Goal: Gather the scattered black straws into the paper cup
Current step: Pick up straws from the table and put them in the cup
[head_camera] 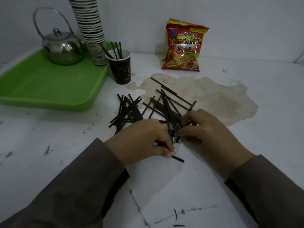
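Observation:
Several black straws [158, 106] lie scattered in a loose pile on the white table, just beyond my hands. A dark brown paper cup [120, 69] stands upright at the back left of the pile, with several straws standing in it. My left hand [141, 140] rests at the pile's near edge, fingers pinched on a black straw [177, 159] whose end pokes out toward me. My right hand [202, 130] sits at the pile's near right edge, fingertips closed on straw ends there.
A green tray [49, 89] at the left holds a steel kettle [63, 48] and a tall stack of paper cups [91, 22]. A red snack bag [182, 46] leans on the back wall. A brown stain [213, 99] spreads under the pile's right side.

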A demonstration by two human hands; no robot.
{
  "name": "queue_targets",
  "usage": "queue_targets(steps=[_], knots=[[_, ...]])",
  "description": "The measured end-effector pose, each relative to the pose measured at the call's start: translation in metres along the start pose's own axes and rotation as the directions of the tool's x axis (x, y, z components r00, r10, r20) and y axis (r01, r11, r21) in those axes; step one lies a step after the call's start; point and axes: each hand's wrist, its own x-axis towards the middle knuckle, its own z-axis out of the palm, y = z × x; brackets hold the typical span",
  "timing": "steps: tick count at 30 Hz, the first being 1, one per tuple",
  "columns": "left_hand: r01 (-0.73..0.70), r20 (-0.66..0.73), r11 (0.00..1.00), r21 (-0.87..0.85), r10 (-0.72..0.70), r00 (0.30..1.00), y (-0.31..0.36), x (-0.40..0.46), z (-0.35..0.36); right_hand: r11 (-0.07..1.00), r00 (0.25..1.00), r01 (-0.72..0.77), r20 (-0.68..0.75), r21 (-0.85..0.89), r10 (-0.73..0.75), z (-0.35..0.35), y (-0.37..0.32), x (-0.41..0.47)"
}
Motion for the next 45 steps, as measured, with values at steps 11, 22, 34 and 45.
queue_targets(steps=[11,22,34,45], knots=[[-0.048,0.018,0.998,0.041,0.048,0.999,0.0,0.003,0.009,0.848,0.931,-0.106,-0.248,0.519,0.268,-0.013,-0.002,0.005],[-0.095,-0.097,0.993,0.065,0.101,0.99,0.003,0.007,0.016,0.509,0.795,-0.381,-0.007,0.772,0.606,-0.018,0.013,0.049],[0.109,-0.55,0.842,-0.528,-0.437,0.712,-0.022,0.023,-0.025,0.609,0.68,-0.733,0.308,0.305,0.665,0.0,0.007,0.095],[0.417,-0.405,0.779,-0.469,-0.609,0.682,-0.026,0.066,-0.01,0.495,0.684,-0.681,0.229,0.54,0.693,0.006,0.021,0.081]])
